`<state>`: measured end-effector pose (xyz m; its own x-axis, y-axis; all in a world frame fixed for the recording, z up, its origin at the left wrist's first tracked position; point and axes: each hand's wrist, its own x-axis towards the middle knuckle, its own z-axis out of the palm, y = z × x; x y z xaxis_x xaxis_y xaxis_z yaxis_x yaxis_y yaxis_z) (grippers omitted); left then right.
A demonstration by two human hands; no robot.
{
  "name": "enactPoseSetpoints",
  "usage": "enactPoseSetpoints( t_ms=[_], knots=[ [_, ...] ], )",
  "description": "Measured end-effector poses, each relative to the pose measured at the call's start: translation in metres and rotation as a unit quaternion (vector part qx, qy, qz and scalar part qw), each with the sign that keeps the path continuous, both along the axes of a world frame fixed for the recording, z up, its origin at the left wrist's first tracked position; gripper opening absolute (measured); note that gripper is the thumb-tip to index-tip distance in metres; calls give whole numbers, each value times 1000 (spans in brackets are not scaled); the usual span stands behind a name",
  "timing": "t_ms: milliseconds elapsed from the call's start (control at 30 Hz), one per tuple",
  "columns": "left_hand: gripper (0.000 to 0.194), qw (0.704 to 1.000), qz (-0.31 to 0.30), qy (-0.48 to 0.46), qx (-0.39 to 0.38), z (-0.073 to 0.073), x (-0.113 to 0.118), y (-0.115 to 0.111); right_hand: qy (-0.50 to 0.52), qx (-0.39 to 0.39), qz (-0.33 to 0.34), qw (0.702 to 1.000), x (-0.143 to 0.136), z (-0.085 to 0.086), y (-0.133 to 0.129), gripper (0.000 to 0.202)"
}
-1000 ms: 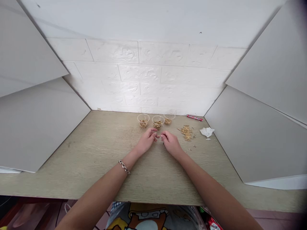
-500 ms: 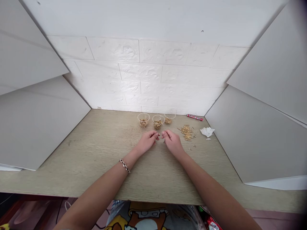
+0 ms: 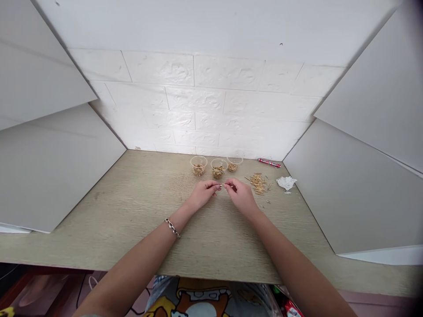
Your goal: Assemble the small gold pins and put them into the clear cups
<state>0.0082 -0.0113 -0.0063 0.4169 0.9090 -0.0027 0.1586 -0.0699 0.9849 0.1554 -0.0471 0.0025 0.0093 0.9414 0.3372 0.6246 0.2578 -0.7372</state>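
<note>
My left hand (image 3: 204, 194) is closed in a pinch just in front of the clear cups. Facing it, my right hand (image 3: 242, 197) pinches too. A small thin metal piece (image 3: 222, 185) bridges the fingertips of both hands; its exact kind is too small to make out. Behind the hands stand a left clear plastic cup (image 3: 198, 165), a middle cup (image 3: 218, 168) and a right cup (image 3: 234, 164), each holding small gold-coloured parts. Beside my right hand lies a pile of gold metal rods (image 3: 258, 183).
A red pen-like stick (image 3: 269, 163) lies near the white brick-pattern wall (image 3: 198, 101). Crumpled white tissue (image 3: 286, 184) rests at the right, with a few tiny bits nearer me. Tiny gold pieces (image 3: 181, 185) are scattered left of the hands. Grey panels (image 3: 357, 189) border the wooden table (image 3: 132, 211).
My right hand's fingertips have come closer to my left hand's, and the thin piece now spans them. The dark end that hung under my right hand no longer shows there.
</note>
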Motion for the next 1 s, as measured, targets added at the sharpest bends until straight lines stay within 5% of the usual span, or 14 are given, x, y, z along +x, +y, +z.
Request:
enactPoseSetpoints(
  t_ms=[300,833,1000],
  knots=[
    [23,1000,9,21,9,3,-1,0,-130,35,6,991,1,-2,-3,19],
    [24,998,-51,-24,-35,-2,-7,6,29,-61,30,997,0,5,-4,17],
    [27,998,-63,27,-7,2,-9,5,-9,-38,34,999,1,5,-3,17]
  ],
)
